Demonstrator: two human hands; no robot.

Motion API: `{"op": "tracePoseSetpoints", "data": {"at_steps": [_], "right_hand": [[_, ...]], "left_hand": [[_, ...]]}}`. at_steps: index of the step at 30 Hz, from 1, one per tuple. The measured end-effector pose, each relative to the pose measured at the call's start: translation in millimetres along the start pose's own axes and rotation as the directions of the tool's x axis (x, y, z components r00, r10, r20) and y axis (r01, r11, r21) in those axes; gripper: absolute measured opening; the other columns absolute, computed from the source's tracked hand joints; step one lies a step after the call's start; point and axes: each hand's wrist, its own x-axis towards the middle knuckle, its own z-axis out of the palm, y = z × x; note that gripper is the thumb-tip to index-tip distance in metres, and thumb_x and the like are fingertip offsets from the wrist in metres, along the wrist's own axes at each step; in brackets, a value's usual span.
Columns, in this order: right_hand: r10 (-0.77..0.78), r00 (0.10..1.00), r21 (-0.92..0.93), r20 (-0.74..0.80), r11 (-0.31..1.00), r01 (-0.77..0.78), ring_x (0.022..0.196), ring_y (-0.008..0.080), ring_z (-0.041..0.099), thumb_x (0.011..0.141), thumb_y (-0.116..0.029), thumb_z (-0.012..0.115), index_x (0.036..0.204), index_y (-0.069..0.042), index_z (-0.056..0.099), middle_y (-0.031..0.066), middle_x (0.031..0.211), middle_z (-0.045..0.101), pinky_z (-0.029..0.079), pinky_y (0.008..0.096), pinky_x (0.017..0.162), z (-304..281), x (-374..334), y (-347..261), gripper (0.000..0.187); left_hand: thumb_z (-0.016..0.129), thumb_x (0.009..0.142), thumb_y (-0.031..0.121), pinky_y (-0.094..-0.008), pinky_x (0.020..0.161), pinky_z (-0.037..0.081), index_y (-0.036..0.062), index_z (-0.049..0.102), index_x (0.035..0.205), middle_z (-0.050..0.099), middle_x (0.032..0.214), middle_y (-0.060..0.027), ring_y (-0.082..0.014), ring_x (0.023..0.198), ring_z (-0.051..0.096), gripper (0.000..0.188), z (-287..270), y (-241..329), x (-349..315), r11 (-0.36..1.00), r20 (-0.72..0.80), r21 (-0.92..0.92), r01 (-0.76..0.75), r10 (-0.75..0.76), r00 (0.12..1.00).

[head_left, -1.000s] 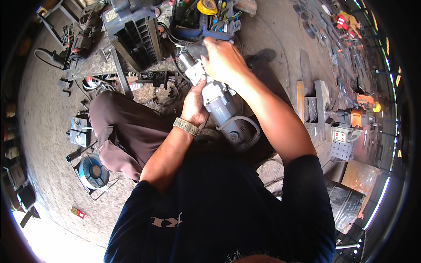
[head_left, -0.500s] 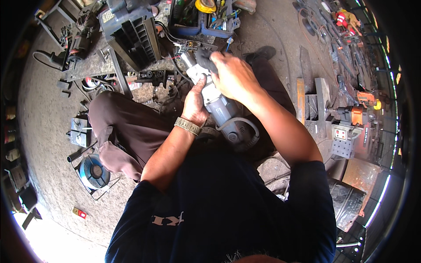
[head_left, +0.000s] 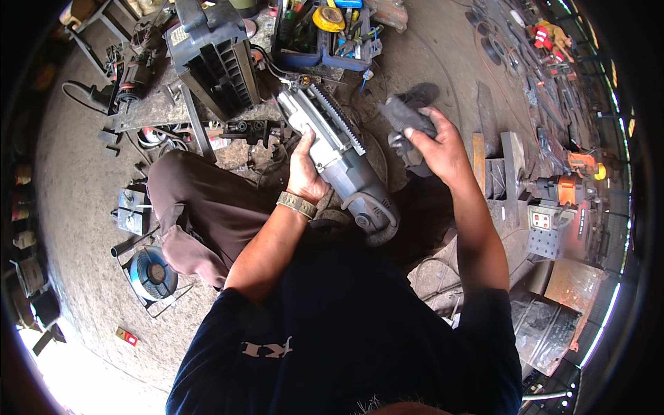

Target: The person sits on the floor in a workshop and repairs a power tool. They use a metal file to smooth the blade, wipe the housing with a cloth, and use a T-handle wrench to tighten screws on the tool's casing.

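Note:
A grey and silver power drill body with a toothed rack along its upper side lies slanted between my legs, its grey motor end with a looped handle towards me. My left hand grips its silver housing from the left, thumb on top. Off to the right of the drill body, my right hand pinches a dark grey rag, held up in the air apart from the metal. Part of the rag hangs below the fingers. The toothed rack shows uncovered.
A dark upright stand rises from a metal bench at the upper left. Beyond the drill body is a blue toolbox with a yellow tape measure. A blue spool sits left of my knee; an orange and black machine stands right.
My right hand has pulled back from the upper end of the drill body to the right, carrying the rag. The left hand keeps its hold.

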Motion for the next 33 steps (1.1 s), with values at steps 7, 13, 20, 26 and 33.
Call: {"op": "tracePoseSetpoints", "data": {"at_steps": [7,13,20,26,33], "right_hand": [[0.307,0.952,0.246,0.005,0.922,-0.298,0.095,0.0113,0.062,0.099,-0.020,0.070,0.125,-0.004,0.066,0.0036,0.107,0.071,0.050,0.0288,0.087,70,7,85,0.030],[0.311,0.949,0.231,-0.038,0.927,-0.295,0.098,0.0162,0.065,0.097,-0.024,0.070,0.131,-0.002,0.064,0.0091,0.109,0.073,0.052,0.0325,0.089,95,15,115,0.040],[0.151,0.966,0.473,-0.209,0.880,-0.035,0.099,0.0165,0.067,0.092,-0.011,0.075,0.135,0.007,0.056,0.0116,0.115,0.071,0.052,0.0291,0.090,91,5,70,0.050],[0.162,0.984,0.804,-0.079,0.594,-0.033,0.099,0.0187,0.070,0.091,0.001,0.071,0.134,0.001,0.059,0.0099,0.116,0.071,0.059,0.0353,0.089,76,17,50,0.044],[0.121,0.992,0.767,-0.023,0.639,-0.060,0.098,0.0174,0.070,0.094,0.000,0.070,0.129,0.002,0.062,0.0090,0.113,0.072,0.059,0.0339,0.087,68,25,31,0.036]], "left_hand": [[0.056,0.100,0.062,-0.0549,0.101,0.055,0.0012,0.064,0.131,0.072,0.122,-0.0197,-0.0364,0.110,0.070,0.069,-10,-5,4,0.999,-0.005,-0.046,-0.006,0.005,1.000],[0.058,0.101,0.057,-0.0545,0.101,0.055,0.0032,0.060,0.135,0.071,0.125,-0.0186,-0.0359,0.112,0.070,0.064,-3,-10,1,0.998,0.047,-0.054,-0.018,0.020,0.999],[0.045,0.106,0.058,-0.0514,0.100,0.056,0.0037,0.063,0.132,0.072,0.123,-0.0172,-0.0344,0.109,0.070,0.063,-6,-11,1,0.999,-0.038,-0.038,-0.011,0.009,0.999],[0.053,0.101,0.056,-0.0529,0.097,0.057,0.0031,0.067,0.127,0.073,0.119,-0.0181,-0.0349,0.106,0.071,0.061,-4,-8,1,0.992,0.077,-0.099,0.076,-0.069,0.995],[0.055,0.099,0.062,-0.0529,0.094,0.059,0.0031,0.067,0.126,0.073,0.119,-0.0188,-0.0349,0.104,0.071,0.066,-5,-6,2,0.998,0.021,-0.066,0.021,-0.019,1.000]]}}
